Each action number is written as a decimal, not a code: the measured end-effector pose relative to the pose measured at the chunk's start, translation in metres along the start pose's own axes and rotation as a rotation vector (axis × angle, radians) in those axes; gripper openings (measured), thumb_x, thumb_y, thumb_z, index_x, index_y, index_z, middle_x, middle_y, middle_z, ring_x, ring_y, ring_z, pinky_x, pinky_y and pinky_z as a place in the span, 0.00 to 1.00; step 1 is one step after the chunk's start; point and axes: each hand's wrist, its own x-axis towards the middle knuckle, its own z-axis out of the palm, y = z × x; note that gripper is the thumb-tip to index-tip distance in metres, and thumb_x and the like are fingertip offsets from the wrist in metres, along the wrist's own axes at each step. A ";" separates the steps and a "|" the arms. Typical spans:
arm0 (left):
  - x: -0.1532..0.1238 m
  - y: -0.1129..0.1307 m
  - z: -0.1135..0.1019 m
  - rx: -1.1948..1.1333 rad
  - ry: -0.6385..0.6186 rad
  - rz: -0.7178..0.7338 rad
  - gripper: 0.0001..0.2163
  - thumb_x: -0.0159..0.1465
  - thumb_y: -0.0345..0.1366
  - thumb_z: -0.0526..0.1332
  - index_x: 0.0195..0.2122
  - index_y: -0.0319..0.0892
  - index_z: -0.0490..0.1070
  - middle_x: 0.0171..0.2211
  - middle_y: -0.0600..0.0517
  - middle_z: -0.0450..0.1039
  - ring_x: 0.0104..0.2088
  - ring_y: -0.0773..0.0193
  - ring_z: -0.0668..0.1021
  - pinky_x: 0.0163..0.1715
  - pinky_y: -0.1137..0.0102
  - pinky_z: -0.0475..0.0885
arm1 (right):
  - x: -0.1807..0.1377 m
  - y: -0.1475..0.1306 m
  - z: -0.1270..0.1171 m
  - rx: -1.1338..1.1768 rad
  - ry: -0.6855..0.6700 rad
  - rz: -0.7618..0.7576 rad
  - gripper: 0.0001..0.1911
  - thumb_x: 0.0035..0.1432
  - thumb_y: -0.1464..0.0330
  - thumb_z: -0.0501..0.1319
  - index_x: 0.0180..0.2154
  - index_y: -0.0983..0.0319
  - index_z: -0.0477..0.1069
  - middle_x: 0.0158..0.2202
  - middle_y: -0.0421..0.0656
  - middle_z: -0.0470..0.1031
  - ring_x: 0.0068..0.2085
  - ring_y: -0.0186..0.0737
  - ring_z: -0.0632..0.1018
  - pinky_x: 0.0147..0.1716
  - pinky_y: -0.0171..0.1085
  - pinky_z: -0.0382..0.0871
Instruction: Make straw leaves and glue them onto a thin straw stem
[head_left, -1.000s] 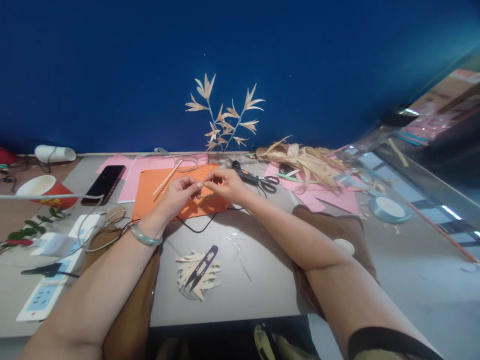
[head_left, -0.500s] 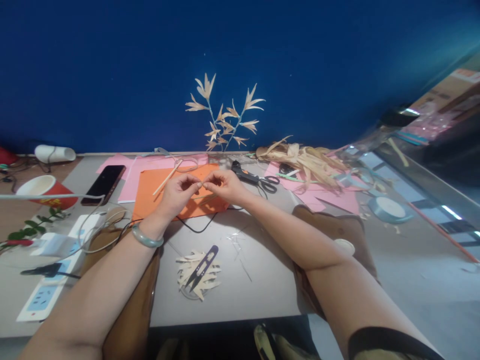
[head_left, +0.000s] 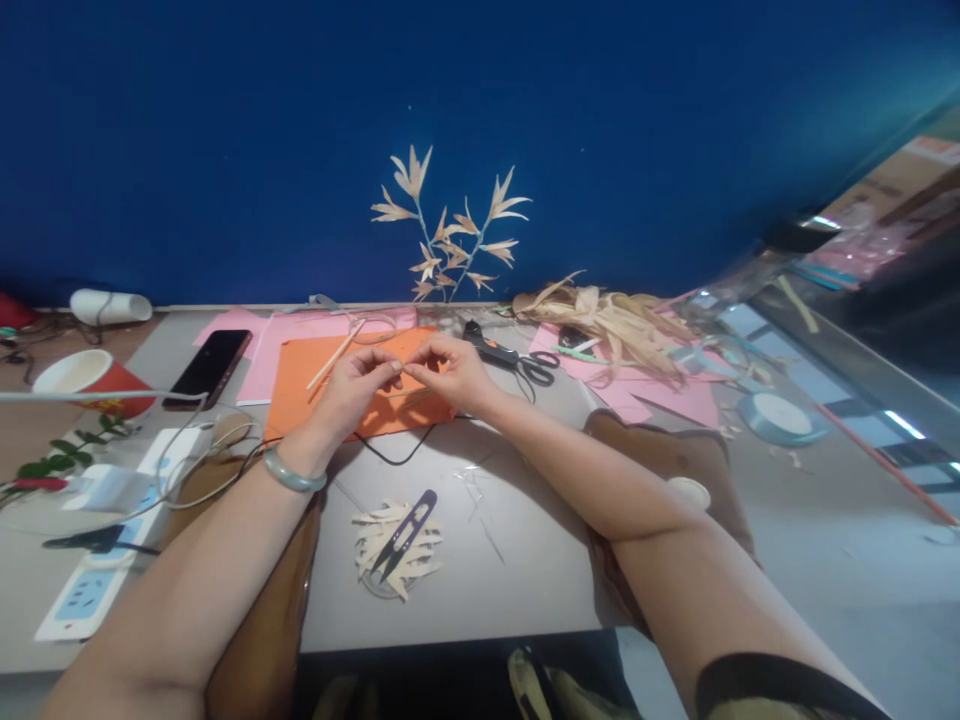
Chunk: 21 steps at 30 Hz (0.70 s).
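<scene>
Above an orange sheet [head_left: 292, 395], my left hand [head_left: 363, 384] and my right hand [head_left: 446, 372] meet fingertip to fingertip. Both are closed in a pinch, and whatever lies between the fingers is too small to make out. A thin pale stick [head_left: 335, 355] rests on the sheet beyond my left hand. Nearer to me, thread snips [head_left: 406, 532] lie on a small heap of cut pale husk pieces [head_left: 375, 540]. Black-handled scissors [head_left: 536, 366] lie to the right of my right hand. Behind both hands stands a branch with pale husk leaves [head_left: 454, 245].
Dried husks [head_left: 607, 320] lie on pink paper [head_left: 686, 400] at the right, near a ribbon roll [head_left: 780, 417]. At the left are a phone [head_left: 210, 370], a tipped red paper cup [head_left: 97, 380] and a power strip [head_left: 94, 590] with cables. A blue wall [head_left: 225, 150] rises behind.
The fingertips have shifted very slightly against each other while staying pinched. Everything else on the table looks the same.
</scene>
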 end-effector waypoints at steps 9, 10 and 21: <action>-0.002 0.004 -0.001 0.029 0.013 0.002 0.08 0.50 0.38 0.70 0.26 0.40 0.75 0.25 0.53 0.73 0.27 0.67 0.73 0.31 0.71 0.68 | -0.001 0.002 0.002 -0.118 0.103 -0.138 0.07 0.55 0.68 0.63 0.26 0.63 0.69 0.25 0.39 0.68 0.27 0.32 0.66 0.29 0.35 0.60; -0.002 0.004 -0.001 0.031 0.011 0.003 0.08 0.50 0.39 0.70 0.26 0.40 0.75 0.25 0.53 0.73 0.28 0.67 0.73 0.31 0.71 0.68 | -0.001 0.002 0.002 -0.136 0.103 -0.148 0.07 0.55 0.69 0.63 0.26 0.63 0.70 0.25 0.39 0.68 0.27 0.32 0.66 0.30 0.35 0.60; 0.000 0.002 -0.001 0.020 -0.033 0.022 0.09 0.51 0.38 0.69 0.27 0.39 0.73 0.25 0.54 0.72 0.27 0.68 0.73 0.31 0.71 0.67 | -0.005 -0.003 0.006 -0.044 0.096 -0.057 0.06 0.51 0.71 0.62 0.23 0.62 0.70 0.24 0.38 0.71 0.26 0.30 0.67 0.27 0.33 0.60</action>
